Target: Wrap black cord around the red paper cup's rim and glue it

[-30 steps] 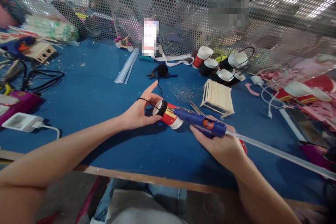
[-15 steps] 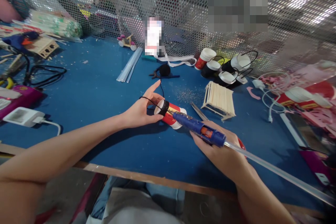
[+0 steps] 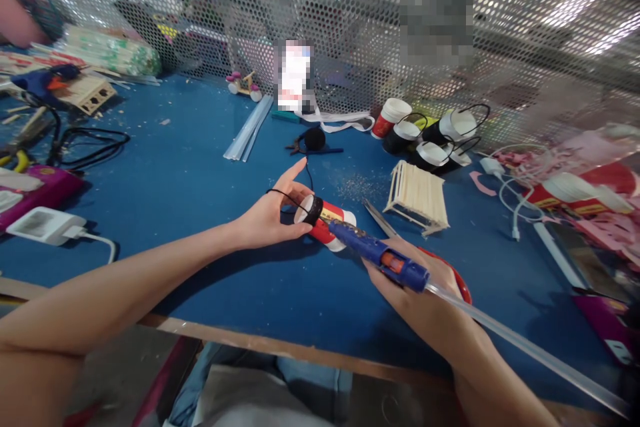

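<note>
On the blue table lies a red and white paper cup (image 3: 336, 215) on its side, with a black band (image 3: 313, 211) around one end. My left hand (image 3: 273, 217) grips that banded end between thumb and fingers, its index finger stretched out. A thin black cord (image 3: 287, 196) loops from the cup by these fingers. In my right hand (image 3: 407, 273) is a blue glue gun (image 3: 367, 246), its nozzle at the cup beside the black band. I cannot tell whether it touches. A long clear glue stick (image 3: 520, 327) sticks out behind. Red-handled scissors (image 3: 380, 219) lie partly hidden under my right hand.
Several black cups with cord handles (image 3: 435, 153) and a small wooden-stick frame (image 3: 419, 197) stand right of centre. Spare glue sticks (image 3: 250, 127) and a black round item (image 3: 315, 139) lie beyond my left hand. A white charger (image 3: 46, 225) is at left. Perforated metal mesh (image 3: 345, 33) borders the back.
The rear of the glue gun and my right hand have dropped slightly toward me, showing more of the scissors' red handle. My left hand keeps its hold on the cup. The view shifted a little.
</note>
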A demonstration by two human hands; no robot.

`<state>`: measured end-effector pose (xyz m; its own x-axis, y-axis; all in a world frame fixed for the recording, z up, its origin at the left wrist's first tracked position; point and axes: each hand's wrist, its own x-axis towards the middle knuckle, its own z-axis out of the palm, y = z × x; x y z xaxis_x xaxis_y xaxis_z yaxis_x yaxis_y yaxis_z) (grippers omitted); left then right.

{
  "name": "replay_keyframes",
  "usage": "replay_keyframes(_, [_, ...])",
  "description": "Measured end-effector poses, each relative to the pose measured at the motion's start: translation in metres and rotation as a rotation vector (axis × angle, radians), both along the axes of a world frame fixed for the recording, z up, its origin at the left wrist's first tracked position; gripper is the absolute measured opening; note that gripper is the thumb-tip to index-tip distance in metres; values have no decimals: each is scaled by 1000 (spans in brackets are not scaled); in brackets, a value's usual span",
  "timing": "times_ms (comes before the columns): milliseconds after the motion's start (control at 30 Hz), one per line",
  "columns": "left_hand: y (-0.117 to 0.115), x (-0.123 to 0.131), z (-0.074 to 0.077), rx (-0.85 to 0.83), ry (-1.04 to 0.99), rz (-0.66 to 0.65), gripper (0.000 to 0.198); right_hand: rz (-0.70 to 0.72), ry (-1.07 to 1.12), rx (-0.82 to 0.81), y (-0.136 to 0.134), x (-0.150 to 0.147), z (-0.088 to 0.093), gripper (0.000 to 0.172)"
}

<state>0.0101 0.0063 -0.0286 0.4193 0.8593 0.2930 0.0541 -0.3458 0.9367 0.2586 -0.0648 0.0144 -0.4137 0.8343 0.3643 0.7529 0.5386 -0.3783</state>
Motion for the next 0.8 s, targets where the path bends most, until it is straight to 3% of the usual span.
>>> replay_keyframes(800, [0,-1,-1,36,32,-9,98,-38,13,-23,-2,-2,6,7])
